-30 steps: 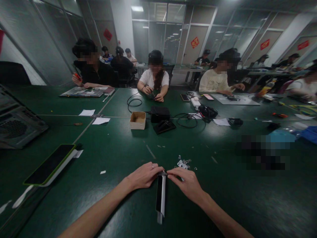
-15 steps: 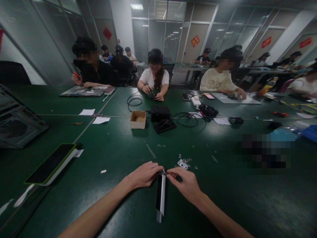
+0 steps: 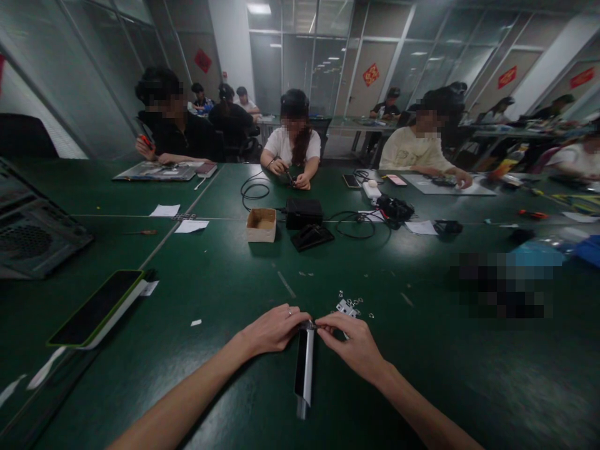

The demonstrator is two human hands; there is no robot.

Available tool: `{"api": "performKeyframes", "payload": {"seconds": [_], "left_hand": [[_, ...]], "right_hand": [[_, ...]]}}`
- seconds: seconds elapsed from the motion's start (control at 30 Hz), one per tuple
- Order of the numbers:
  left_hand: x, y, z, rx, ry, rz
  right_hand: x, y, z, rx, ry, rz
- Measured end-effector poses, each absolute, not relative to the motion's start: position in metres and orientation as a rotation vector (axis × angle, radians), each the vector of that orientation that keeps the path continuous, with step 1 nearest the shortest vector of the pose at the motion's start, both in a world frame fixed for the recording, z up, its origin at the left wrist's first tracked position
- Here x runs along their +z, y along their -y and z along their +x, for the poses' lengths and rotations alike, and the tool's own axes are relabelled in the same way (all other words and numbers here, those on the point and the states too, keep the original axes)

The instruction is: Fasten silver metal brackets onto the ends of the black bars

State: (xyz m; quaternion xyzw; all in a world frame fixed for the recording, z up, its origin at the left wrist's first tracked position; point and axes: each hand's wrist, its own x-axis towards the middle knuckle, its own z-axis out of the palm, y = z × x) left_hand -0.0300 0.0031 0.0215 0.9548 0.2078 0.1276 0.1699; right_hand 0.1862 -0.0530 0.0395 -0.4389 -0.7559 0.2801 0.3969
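Note:
A long, narrow black-and-white bar lies on the green table in front of me, its near end showing a clear or silvery tip. At its far end sits a small metal piece. My left hand is closed around that far end, thumb and fingers at the metal. From the other side, my right hand pinches at the same metal piece; whatever is between its fingertips is too small to make out. Just beyond the right hand lie a metal bracket plate and several small nut-like rings.
A phone-like device with a cable lies at left, near a computer case. Farther off stand a small open box, a black adapter and a black stand. Several people sit at work across the table.
Both hands stay at the bar's far end with almost no movement. My right hand has shifted very slightly to the right.

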Motion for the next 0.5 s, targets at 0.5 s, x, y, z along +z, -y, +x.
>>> {"api": "performKeyframes", "payload": {"seconds": [0.5], "left_hand": [[0.0161, -0.0037, -0.0311, 0.363, -0.607, 2.721]], "right_hand": [[0.0390, 0.0500, 0.1923, 1.055, 1.826, -1.164]]}}
